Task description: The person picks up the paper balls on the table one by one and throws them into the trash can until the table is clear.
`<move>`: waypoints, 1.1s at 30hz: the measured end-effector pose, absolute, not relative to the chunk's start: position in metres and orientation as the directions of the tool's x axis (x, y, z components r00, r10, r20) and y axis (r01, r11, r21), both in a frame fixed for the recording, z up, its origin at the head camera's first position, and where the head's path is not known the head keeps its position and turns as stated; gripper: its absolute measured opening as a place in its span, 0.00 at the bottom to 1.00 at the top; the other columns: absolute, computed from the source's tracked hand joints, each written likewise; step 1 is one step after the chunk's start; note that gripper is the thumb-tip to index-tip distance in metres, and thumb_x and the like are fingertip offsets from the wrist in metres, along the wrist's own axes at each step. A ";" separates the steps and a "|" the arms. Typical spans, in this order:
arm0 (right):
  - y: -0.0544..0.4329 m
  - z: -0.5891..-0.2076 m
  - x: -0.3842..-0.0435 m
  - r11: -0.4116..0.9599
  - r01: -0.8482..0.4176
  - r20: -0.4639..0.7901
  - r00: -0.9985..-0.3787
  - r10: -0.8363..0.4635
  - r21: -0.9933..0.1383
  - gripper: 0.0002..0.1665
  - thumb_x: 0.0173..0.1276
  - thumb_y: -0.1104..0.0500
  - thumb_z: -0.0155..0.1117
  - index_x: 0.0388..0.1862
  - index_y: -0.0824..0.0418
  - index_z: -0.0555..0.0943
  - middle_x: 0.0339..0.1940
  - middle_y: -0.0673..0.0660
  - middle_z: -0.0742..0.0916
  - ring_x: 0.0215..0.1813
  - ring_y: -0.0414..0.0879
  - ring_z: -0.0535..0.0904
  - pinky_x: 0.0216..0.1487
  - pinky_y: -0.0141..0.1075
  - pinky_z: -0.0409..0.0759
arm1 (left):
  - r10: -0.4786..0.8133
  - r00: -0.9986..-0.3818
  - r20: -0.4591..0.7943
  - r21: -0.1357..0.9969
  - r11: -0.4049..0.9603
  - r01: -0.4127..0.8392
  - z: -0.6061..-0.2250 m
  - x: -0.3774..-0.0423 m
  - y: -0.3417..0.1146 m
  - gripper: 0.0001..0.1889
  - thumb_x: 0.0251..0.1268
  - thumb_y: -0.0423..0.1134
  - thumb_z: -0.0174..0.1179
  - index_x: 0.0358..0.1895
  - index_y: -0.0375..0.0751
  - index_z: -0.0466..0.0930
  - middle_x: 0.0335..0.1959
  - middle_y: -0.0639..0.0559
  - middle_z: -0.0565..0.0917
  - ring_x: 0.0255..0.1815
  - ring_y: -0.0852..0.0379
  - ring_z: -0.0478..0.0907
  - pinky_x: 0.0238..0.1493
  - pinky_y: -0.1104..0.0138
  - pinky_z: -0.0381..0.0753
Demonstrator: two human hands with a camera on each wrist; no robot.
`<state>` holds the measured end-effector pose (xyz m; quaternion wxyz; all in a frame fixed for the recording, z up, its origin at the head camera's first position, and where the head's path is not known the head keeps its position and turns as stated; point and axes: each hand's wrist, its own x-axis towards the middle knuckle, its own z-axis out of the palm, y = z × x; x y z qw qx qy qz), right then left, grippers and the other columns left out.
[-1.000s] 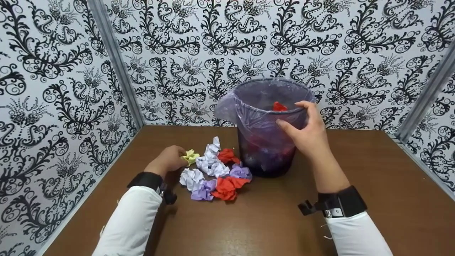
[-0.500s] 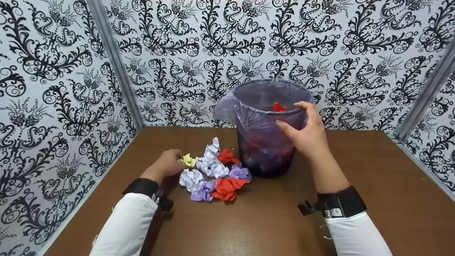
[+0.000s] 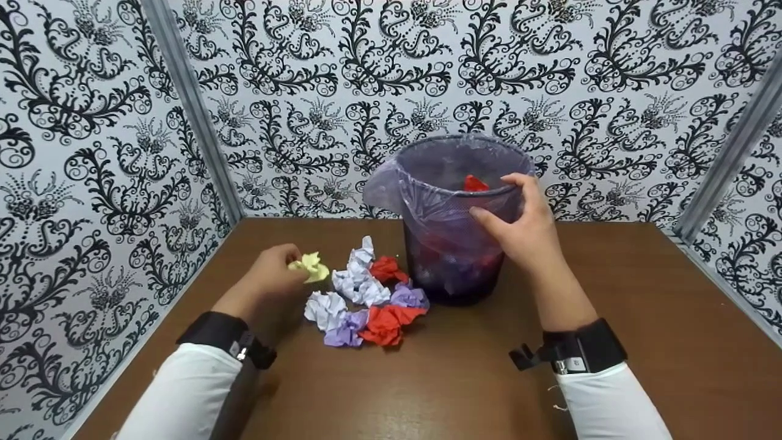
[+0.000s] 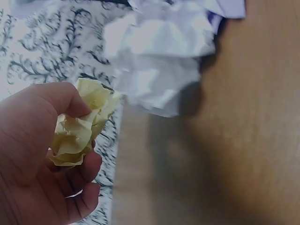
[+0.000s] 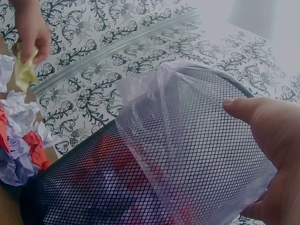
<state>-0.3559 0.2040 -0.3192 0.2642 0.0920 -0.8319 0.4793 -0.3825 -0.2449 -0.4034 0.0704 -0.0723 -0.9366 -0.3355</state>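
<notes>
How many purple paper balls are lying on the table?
2 that can be seen: a nearer purple ball, just left of a red ball, and a farther purple ball beside the foot of the bin. More could be hidden beneath the others.

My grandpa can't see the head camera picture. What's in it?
A person's left hand holds crumpled yellow paper while the right hand grips a bag-lined bin. White paper, red paper and purple paper lie crumpled beside it on a brown table.
</notes>
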 end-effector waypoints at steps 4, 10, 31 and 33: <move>0.205 -0.319 -0.356 0.528 -0.398 0.522 -0.847 0.102 -0.750 0.48 0.55 0.36 0.80 0.69 0.49 0.69 0.70 0.58 0.76 0.72 0.57 0.70 0.75 0.61 0.67 | 0.111 -0.970 0.218 0.639 0.734 0.228 -0.377 -0.375 -0.238 0.07 0.55 0.35 0.63 0.36 0.42 0.77 0.37 0.46 0.80 0.37 0.51 0.77 0.37 0.65 0.80; 0.205 -0.319 -0.355 0.528 -0.381 0.502 -0.859 0.101 -0.759 0.49 0.54 0.34 0.80 0.69 0.47 0.68 0.72 0.59 0.74 0.73 0.58 0.69 0.76 0.62 0.66 | 0.148 -0.952 0.269 0.672 0.679 0.296 -0.324 -0.363 -0.218 0.08 0.59 0.37 0.63 0.41 0.43 0.77 0.39 0.46 0.80 0.33 0.52 0.75 0.30 0.67 0.81; 0.205 -0.320 -0.357 0.507 -0.439 0.555 -0.826 0.098 -0.742 0.46 0.56 0.41 0.82 0.68 0.51 0.70 0.69 0.60 0.75 0.71 0.55 0.70 0.75 0.59 0.67 | 0.217 -0.892 0.398 0.717 0.533 0.449 -0.202 -0.365 -0.101 0.08 0.69 0.36 0.64 0.45 0.45 0.75 0.45 0.48 0.81 0.38 0.55 0.81 0.37 0.68 0.87; 0.205 -0.321 -0.358 0.509 -0.443 0.561 -0.822 0.097 -0.738 0.45 0.56 0.42 0.82 0.68 0.51 0.70 0.68 0.59 0.76 0.71 0.55 0.70 0.75 0.58 0.67 | 0.208 -0.886 0.415 0.719 0.521 0.459 -0.200 -0.368 -0.090 0.08 0.69 0.36 0.64 0.45 0.45 0.75 0.45 0.47 0.80 0.38 0.55 0.81 0.37 0.68 0.87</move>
